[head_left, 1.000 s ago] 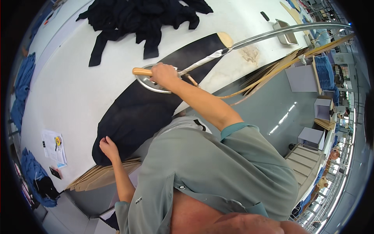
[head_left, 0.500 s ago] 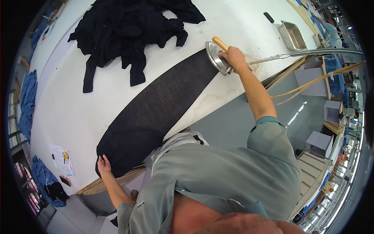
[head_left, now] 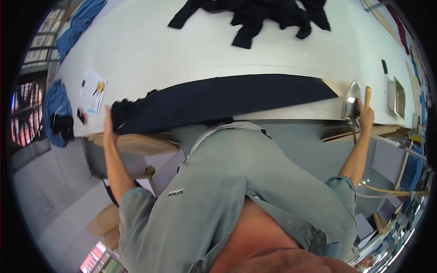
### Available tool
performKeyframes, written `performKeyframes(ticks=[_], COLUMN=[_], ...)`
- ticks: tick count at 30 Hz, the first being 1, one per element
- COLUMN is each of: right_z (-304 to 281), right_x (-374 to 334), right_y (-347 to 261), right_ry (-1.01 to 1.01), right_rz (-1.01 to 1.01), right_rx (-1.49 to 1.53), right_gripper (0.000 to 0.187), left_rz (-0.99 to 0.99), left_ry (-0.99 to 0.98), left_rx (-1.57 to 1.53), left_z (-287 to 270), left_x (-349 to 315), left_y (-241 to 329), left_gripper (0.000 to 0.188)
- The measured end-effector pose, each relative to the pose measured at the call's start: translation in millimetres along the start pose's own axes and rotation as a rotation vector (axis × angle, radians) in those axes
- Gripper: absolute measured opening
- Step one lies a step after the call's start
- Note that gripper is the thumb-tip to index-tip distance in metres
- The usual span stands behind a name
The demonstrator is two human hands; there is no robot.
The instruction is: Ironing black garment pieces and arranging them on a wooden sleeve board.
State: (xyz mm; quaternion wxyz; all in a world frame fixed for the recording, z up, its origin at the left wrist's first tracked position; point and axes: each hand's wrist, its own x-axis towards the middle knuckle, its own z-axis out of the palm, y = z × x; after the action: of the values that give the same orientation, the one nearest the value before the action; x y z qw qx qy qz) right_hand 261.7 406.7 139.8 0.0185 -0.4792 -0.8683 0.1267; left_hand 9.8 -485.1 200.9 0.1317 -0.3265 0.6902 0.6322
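Along the near side of the table (head_left: 136, 59), the dark cloth (head_left: 227, 98) lay lengthwise, mostly flat, left end ruffled; a pale board tip (head_left: 334, 87) showed at its right end. Left grip (head_left: 108, 123) was against the ruffled end, fingers straight; seen edge-on, so couldn't tell if it pinched fabric. Right grip (head_left: 366, 117) was wrapped round the handle of the iron (head_left: 350, 102), just beside the cloth's right end, not touching it. My judgement: doing this well called for light tension at the left end, ruffles squared first, plate flat, strokes even. Metal tray (head_left: 397, 98) sat right of the iron, dark garment pile (head_left: 277, 13) beyond the cloth, yellow tape measure (head_left: 99, 88) on papers (head_left: 90, 101) at left.
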Motion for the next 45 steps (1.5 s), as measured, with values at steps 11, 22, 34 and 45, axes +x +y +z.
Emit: performKeyframes(ticks=[11,22,34,45], right_z=[106,170,140,76], right_x=[-158,-455,-383,-142], right_y=[-249,-405,-288,-87], right_ry=[-0.328,-0.484,-0.254,-0.117], right_rz=[-0.546,-0.972,-0.367,0.095], right_rx=[-0.210,-0.243,-0.123,-0.134], right_gripper=[0.055,0.047,0.051,0.066], left_rz=[0.374,0.576,0.580,0.541], left_ry=[0.232,0.311,0.266,0.402], left_rx=[1.094,1.180,1.220,1.330], left_z=[46,34,16,19], left_x=[46,86,111,112], left_y=[-150,-166,-167,-167], left_gripper=[0.090,0.072,0.075,0.075])
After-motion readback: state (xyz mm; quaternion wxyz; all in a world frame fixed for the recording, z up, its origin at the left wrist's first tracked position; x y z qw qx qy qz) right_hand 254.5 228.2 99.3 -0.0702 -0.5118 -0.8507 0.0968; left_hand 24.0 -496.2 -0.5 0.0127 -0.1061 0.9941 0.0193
